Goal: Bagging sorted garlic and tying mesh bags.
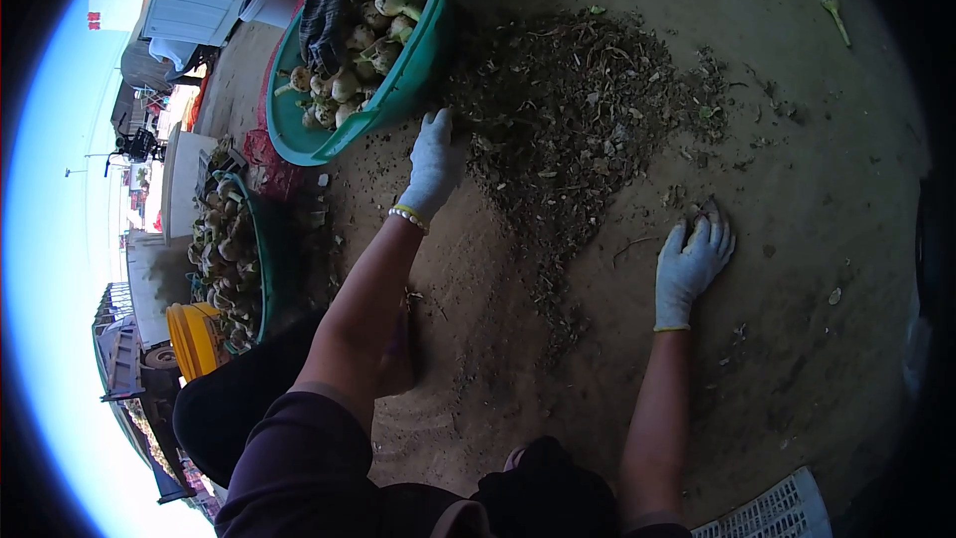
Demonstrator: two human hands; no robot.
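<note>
My left hand (pixel 434 164), in a white glove with a bead bracelet at the wrist, is just below the rim of a teal tub (pixel 393 110), fingers apart and slightly bent. The tub holds several pale bulbs (pixel 398 0) and a dark cloth (pixel 321 30). A broad spread of dry scraps and soil (pixel 558 130) lies between my hands on the dirty floor. My right hand (pixel 695 264), also gloved, is low at its right side, fingers curled round a small brownish piece too small to name.
A second green tub (pixel 263 249) of bulbs stands left, beside a yellow bucket (pixel 191 339). A red mesh sack (pixel 267 164) lies between the tubs. A lone bulb (pixel 832 10) lies far right, a white plastic crate (pixel 767 510) bottom right. Appliances and a vehicle (pixel 129 369) stand farther left.
</note>
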